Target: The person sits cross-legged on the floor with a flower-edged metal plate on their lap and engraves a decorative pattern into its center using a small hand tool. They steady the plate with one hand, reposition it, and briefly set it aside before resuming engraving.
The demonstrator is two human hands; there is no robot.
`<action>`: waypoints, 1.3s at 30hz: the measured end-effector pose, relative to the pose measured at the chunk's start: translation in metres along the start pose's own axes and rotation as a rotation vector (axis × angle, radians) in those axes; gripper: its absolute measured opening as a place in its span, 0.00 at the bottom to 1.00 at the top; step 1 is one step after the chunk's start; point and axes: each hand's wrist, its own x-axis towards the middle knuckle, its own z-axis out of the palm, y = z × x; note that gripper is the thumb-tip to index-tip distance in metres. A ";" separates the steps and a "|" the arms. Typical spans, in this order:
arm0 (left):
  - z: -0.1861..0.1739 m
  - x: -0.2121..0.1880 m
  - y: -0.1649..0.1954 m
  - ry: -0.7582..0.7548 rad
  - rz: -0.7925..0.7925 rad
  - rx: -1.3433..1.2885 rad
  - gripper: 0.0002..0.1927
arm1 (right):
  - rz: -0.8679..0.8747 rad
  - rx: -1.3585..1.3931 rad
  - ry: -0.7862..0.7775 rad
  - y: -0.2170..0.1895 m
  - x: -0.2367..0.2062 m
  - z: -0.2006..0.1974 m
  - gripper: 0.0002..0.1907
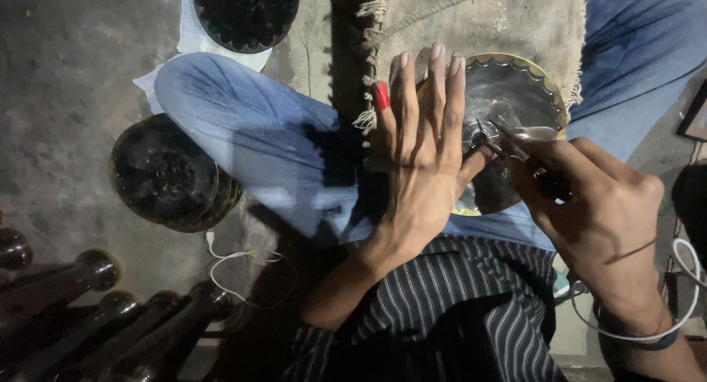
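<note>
- The floor (66,72) is rough grey concrete, dim and mottled, seen straight down from above a person sitting cross-legged in blue jeans and a dark striped shirt.
- A round metal plate (515,95) with a scalloped, gold-coloured rim and a shiny, scratched silver face rests on the person's lap, on a coarse beige cloth (501,17) with a frayed fringe; this plate serves as the landmark.
- The left hand (420,153) lies flat over the plate's left part, fingers spread and straight, pressing down; one nail is painted red.
- The right hand (596,205), below and right of the plate, has its fingers pinched together around a thin dark-handled tool (526,157), whose tip meets the small raised hub at the plate's middle.
- Far left of the plate, on the floor beside the knee, sits a stack of dark round plates (173,176), dull and dusty.
- Up and left of the plate, another dark scalloped plate (247,10) lies on a sheet of white paper (191,36).
- Lower left of the plate, several dark glossy rods with rounded knobs (103,308) lie side by side.
- A thin white cable (236,268) curls on the floor near them; another white cable (685,293) loops by the right wrist.
</note>
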 end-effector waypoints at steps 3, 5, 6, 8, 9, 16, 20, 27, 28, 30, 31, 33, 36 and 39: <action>-0.001 0.000 0.000 -0.001 -0.003 -0.007 0.59 | -0.021 -0.030 0.000 0.001 0.000 0.000 0.16; -0.002 0.001 0.001 -0.007 0.000 -0.003 0.59 | -0.054 -0.049 0.019 0.003 0.001 0.001 0.14; -0.003 0.001 0.001 -0.012 0.003 0.006 0.59 | -0.051 -0.055 0.012 0.003 0.000 0.001 0.15; -0.004 0.002 0.001 -0.007 0.010 0.001 0.60 | -0.047 -0.067 0.000 0.005 0.000 0.002 0.16; -0.004 0.002 0.001 0.003 0.011 -0.015 0.60 | -0.041 -0.078 -0.018 0.007 0.000 0.003 0.16; -0.005 -0.003 -0.002 -0.083 -0.025 -0.023 0.60 | -0.095 -0.198 -0.179 0.023 0.003 0.005 0.16; -0.006 -0.013 -0.013 0.064 -0.018 -0.035 0.48 | -0.226 -0.369 -0.331 0.043 0.023 0.004 0.18; -0.016 -0.010 -0.047 0.199 -0.030 0.003 0.23 | -0.583 -0.924 -0.575 0.064 0.080 0.011 0.13; -0.019 -0.008 -0.048 0.207 -0.027 -0.027 0.20 | -0.587 -0.957 -0.661 0.063 0.087 0.014 0.10; -0.024 -0.005 -0.045 0.152 -0.089 -0.044 0.17 | -0.587 -0.984 -0.750 0.058 0.098 0.017 0.11; -0.026 -0.003 -0.044 0.129 -0.116 -0.051 0.15 | -0.584 -0.983 -0.743 0.055 0.103 0.017 0.09; -0.032 0.000 -0.039 0.126 -0.135 -0.091 0.14 | -0.536 -0.941 -0.732 0.047 0.108 0.013 0.08; -0.038 0.004 -0.036 0.122 -0.161 -0.131 0.11 | -0.351 -0.807 -0.748 0.031 0.106 0.004 0.09; -0.040 0.006 -0.039 0.138 -0.148 -0.153 0.08 | -0.129 -0.712 -0.743 0.013 0.093 -0.007 0.14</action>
